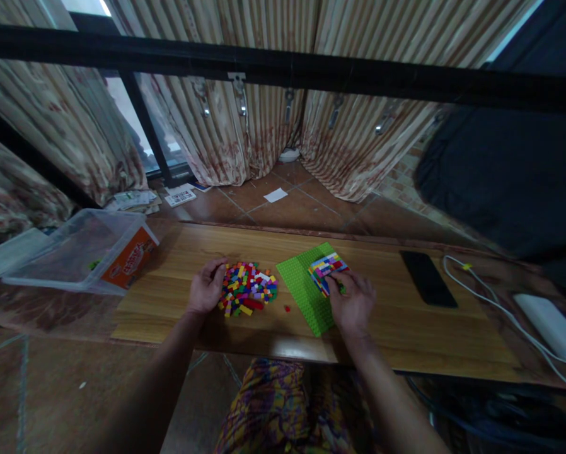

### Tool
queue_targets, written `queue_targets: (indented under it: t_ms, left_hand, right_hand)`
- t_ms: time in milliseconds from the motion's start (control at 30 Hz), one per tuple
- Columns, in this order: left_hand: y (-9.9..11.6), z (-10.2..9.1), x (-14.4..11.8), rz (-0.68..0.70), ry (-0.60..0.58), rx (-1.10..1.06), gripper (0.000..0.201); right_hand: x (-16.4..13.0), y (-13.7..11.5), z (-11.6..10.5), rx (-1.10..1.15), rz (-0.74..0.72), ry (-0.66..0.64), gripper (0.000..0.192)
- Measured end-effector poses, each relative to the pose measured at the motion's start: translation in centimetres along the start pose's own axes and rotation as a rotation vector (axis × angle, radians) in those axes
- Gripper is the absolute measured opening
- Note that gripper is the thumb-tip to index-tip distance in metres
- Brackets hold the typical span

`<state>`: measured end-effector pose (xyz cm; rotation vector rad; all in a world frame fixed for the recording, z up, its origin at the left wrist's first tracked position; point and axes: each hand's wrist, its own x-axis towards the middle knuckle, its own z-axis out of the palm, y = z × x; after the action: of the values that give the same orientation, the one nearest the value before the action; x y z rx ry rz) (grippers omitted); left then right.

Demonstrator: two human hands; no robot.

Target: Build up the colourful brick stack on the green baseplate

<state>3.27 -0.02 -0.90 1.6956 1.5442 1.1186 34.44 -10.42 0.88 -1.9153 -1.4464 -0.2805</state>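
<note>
A green baseplate lies flat on the wooden table, near its front edge and just right of the middle, with a patch of small coloured bricks built on its far right corner. The right hand rests on the plate just below that patch, fingers curled down with the tips pressed against the near edge of the built bricks; whether a loose piece is pinched between them cannot be told. To the left of the plate, a loose pile of bricks in many colours sits on the table, and the left hand lies at the pile's left side, fingers bent and touching the outer bricks. A single red brick lies between pile and plate. Further left stands a clear plastic box with an orange label. On the right lie a black phone, a white cable and a white device.
</note>
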Motion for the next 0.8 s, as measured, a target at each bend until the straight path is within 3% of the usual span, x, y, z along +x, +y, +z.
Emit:
queue_targets:
  t_ms: [267,533,800]
  left_hand:
    - [-0.4,0.1,0.1,0.018,0.0,0.01,0.037]
    - [-0.1,-0.1,0.0,0.013,-0.004,0.016,0.037]
    - [0.1,0.0,-0.2,0.001,0.006,0.002,0.038]
  right_hand:
    - [-0.3,0.6,-0.8,0.042,-0.004,-0.006,0.024]
    - [0.5,0.6,-0.3,0.095,0.052,-0.006,0.024]
    - [1.8,0.7,-0.2,0.227,0.281,-0.007,0.032]
